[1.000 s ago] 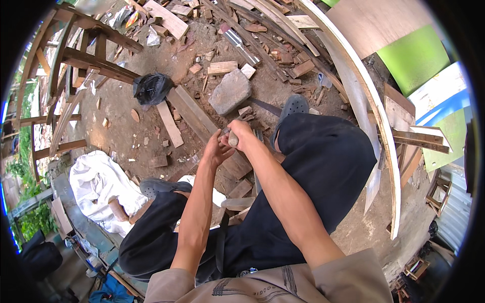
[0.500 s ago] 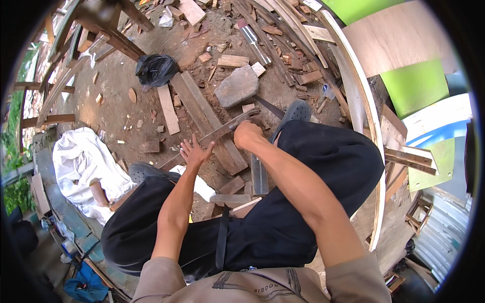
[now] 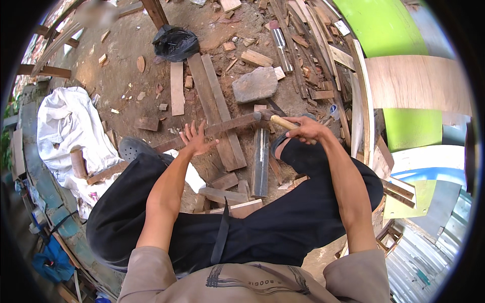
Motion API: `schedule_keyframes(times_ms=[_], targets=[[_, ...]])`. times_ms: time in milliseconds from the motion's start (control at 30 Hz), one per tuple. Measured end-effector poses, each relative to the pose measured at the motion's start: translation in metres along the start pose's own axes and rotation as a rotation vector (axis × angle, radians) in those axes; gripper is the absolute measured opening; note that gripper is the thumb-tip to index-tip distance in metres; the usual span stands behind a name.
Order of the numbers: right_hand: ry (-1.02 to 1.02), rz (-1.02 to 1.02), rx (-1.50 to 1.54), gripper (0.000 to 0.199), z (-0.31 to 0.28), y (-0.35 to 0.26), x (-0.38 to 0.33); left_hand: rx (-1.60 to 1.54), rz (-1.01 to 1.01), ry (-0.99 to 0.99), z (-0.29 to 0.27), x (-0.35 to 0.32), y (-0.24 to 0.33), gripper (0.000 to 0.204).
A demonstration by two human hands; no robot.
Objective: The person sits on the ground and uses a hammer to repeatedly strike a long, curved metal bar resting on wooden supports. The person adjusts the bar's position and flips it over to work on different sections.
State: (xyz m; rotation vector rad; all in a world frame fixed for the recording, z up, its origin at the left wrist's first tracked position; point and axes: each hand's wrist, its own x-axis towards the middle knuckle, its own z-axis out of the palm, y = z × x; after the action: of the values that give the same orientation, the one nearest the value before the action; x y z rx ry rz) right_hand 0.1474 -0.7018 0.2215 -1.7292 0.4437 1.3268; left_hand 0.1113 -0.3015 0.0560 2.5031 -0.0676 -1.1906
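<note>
On the dirt ground, right hand grips a wooden-handled hammer against a long brown plank; left hand spread open touching it. Black plastic bag, grey stone slab beyond.

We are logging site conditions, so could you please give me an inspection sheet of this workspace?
Surface: bare dirt ground, strewn with wood offcuts.
Job's things: hammer with a wooden handle, its head on a long wooden strip lying across two planks.
Clutter: flat stone, black plastic bag, white sack, metal channel piece, scattered timber scraps.
Grippers: right hand closed on the hammer handle; left hand open, fingers spread above the strip.
Cables: nothing seen.
Surroundings: green panel, plywood sheet, corrugated metal at lower right.
</note>
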Motion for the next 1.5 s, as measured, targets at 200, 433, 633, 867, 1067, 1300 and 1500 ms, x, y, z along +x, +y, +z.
schedule_keyframes(times_ms=[200,433,633,867,1067,1300,1500], targets=[[-0.011,-0.039,-0.201,0.062,-0.054,-0.005,0.008,-0.031,0.017,-0.006,0.001,0.001,-0.009,0.116],[0.125,0.012,-0.316,0.041,-0.088,0.008,0.022,-0.050,0.035,-0.017,-0.004,0.000,-0.003,0.115],[0.209,0.048,0.159,0.025,-0.028,0.046,0.019,-0.056,0.026,-0.019,-0.002,-0.004,-0.006,0.115],[0.418,-0.257,0.877,0.030,0.079,0.032,0.061,-0.047,0.035,-0.016,-0.002,-0.003,-0.004,0.117],[0.627,-0.579,0.240,0.036,0.118,0.028,0.065,-0.017,0.029,0.003,0.001,0.000,-0.005,0.119],[0.606,-0.234,-0.291,0.060,0.184,0.024,0.060,-0.011,0.051,0.011,0.001,0.000,-0.003,0.118],[0.753,-0.221,-0.364,0.046,0.200,0.044,0.053,0.006,0.043,0.031,0.005,0.000,-0.009,0.118]])
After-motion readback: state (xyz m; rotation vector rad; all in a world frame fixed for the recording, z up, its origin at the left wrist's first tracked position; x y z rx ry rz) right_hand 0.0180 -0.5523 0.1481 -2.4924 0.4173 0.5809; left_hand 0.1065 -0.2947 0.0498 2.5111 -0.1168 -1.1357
